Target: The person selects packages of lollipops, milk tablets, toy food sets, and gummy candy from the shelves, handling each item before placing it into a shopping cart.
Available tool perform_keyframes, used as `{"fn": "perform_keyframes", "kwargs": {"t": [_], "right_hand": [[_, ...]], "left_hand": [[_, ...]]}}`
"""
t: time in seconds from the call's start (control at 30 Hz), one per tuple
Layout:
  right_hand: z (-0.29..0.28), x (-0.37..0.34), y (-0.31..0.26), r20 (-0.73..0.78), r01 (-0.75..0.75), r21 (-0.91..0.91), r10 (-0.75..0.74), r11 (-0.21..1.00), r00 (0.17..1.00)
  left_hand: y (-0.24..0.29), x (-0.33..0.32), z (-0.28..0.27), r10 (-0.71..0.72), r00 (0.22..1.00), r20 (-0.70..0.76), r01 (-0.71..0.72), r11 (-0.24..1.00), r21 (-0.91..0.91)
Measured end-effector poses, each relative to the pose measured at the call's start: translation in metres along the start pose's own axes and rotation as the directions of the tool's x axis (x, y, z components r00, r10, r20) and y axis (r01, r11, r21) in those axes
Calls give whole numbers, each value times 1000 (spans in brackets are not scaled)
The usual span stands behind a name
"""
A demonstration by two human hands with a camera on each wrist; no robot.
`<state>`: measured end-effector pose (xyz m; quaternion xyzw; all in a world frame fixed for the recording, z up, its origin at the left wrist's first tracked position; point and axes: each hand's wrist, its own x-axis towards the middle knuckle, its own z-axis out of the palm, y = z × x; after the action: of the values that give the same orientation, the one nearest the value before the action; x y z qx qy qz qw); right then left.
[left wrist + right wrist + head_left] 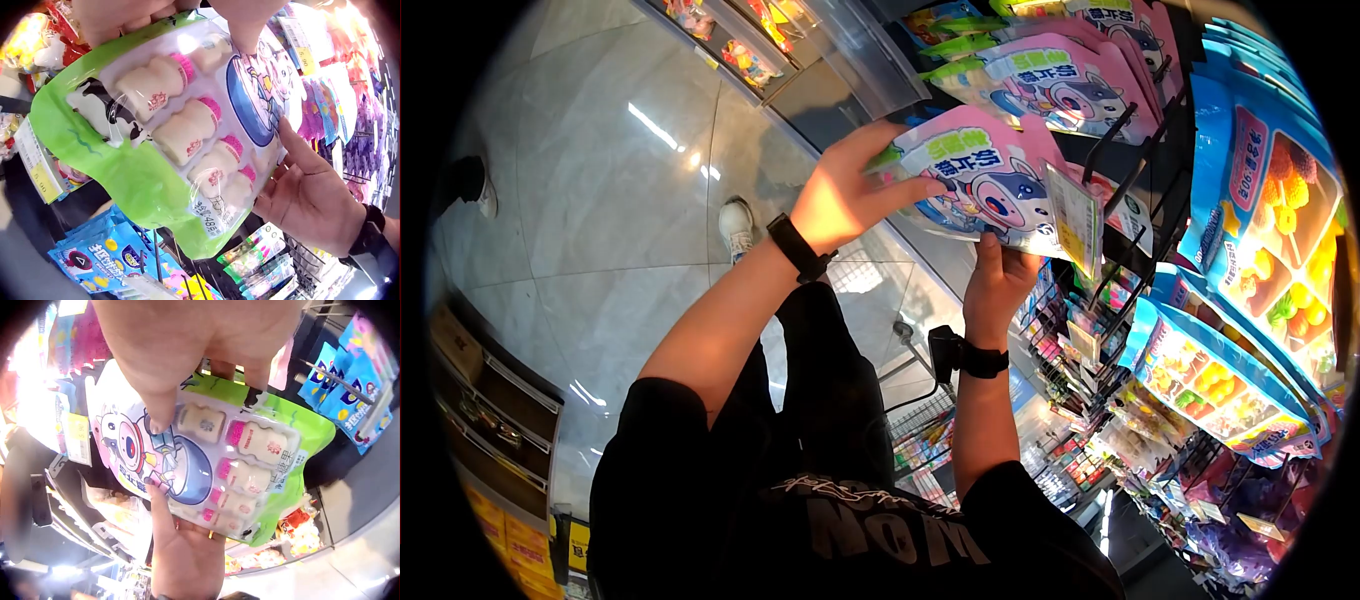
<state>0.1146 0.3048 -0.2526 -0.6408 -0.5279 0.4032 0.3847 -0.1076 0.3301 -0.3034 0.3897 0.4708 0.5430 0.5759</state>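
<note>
A pink, white and green candy bag [970, 185] with a cartoon cow is held in front of the person by both hands. The left hand [850, 190] grips its left end, thumb across the front. At the near edge, the right hand [1000, 285] pinches it, thumb on the front and fingers behind. In the left wrist view the bag [169, 147] shows bottle-shaped pieces through clear windows; the left hand [169, 19] is above, the right hand [312, 197] at the right edge. The right wrist view shows the bag [250, 469] between right hand [200, 344] and left hand [187, 556].
Similar pink bags [1070, 90] hang on hooks just beyond. A price tag [1075, 215] is beside the held bag. Large blue candy bags [1270, 220] hang at the right. A shelf unit [500, 410] stands at lower left; another person's shoe [488, 195] is on the floor.
</note>
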Motion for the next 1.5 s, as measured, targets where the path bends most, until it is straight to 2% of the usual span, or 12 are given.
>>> {"fn": "perform_keyframes", "kwargs": {"t": [0.13,0.23,0.33,0.43,0.83,0.93,1.13,1.23,1.33,1.4,1.43,1.5], "right_hand": [[6,3,-15,-34,14,-1,-14,1000,999],[7,10,-24,-38,-13,3,13,1000,999],[6,13,-25,-63,-58,-43,55,997,997],[9,12,-29,-63,-92,-27,91,995,994],[7,15,-20,-67,-41,-13,40,999,997],[8,14,-19,-79,-42,-24,40,999,996],[13,11,-23,-93,-31,-39,27,999,995],[17,11,-24,-91,-16,0,16,1000,996],[18,11,-25,-91,-32,5,32,999,995],[16,10,-25,-101,-76,-34,73,997,992],[19,11,-25,-114,-40,-4,39,999,993],[24,12,-25,-143,35,52,-27,998,989]], "left_hand": [[-2,2,-1,22,1000,6,-22,999,46],[6,13,-1,8,1000,28,-8,1000,-4],[16,17,-2,46,999,12,-46,998,35],[9,18,1,84,995,-50,-86,996,-32],[13,17,4,-4,1000,-13,3,998,-58],[16,18,1,38,999,-15,-37,998,49],[14,16,3,-13,999,-33,11,997,-75],[12,13,2,-34,999,-33,32,998,-57],[8,12,5,4,996,-93,-22,982,-186],[9,12,7,87,990,-111,-99,989,-108],[12,13,7,128,985,-119,-137,988,-67],[21,14,6,29,996,-83,-35,996,-78]]}}
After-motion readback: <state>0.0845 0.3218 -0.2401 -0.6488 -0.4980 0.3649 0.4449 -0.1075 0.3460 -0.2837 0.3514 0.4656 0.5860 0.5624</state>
